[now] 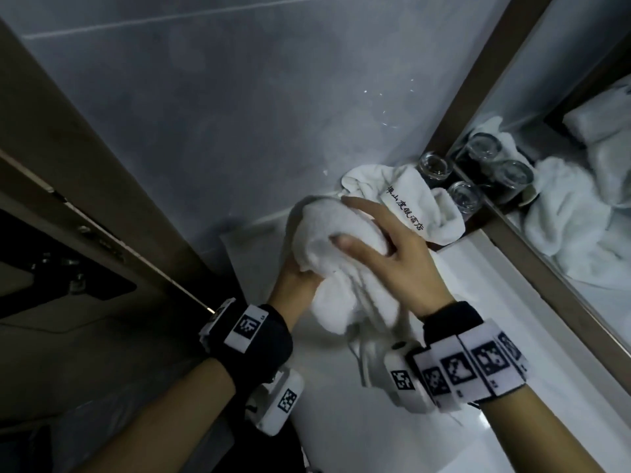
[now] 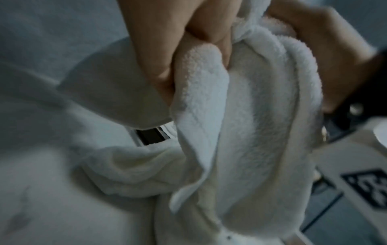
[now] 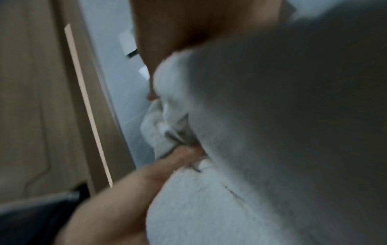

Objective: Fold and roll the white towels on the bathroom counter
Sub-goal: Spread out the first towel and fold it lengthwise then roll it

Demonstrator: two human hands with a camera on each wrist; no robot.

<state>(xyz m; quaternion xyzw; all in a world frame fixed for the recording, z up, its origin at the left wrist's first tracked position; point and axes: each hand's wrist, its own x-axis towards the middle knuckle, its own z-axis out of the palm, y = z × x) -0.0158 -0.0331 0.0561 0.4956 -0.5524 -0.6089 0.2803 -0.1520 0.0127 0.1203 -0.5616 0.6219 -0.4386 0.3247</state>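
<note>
Both hands hold a bunched white towel [image 1: 341, 278] in the air above the white counter [image 1: 495, 302]. My left hand [image 1: 297, 268] grips it from below on the left. In the left wrist view its fingers [image 2: 167, 66] pinch a fold of the towel [image 2: 240, 116]. My right hand [image 1: 355, 223] wraps over the top of the bundle, thumb on the near side. A loose end hangs down between my wrists. A second white towel [image 1: 409, 203] with black characters lies crumpled at the back of the counter. The right wrist view is blurred and mostly filled by towel [image 3: 272, 116].
Two upturned glasses [image 1: 435, 165] [image 1: 466, 199] stand right behind the second towel. A framed mirror [image 1: 563, 165] runs along the right and reflects glasses and towels. Ahead is a grey tiled wall [image 1: 239, 97], with a brown door frame [image 1: 85, 165] on the left.
</note>
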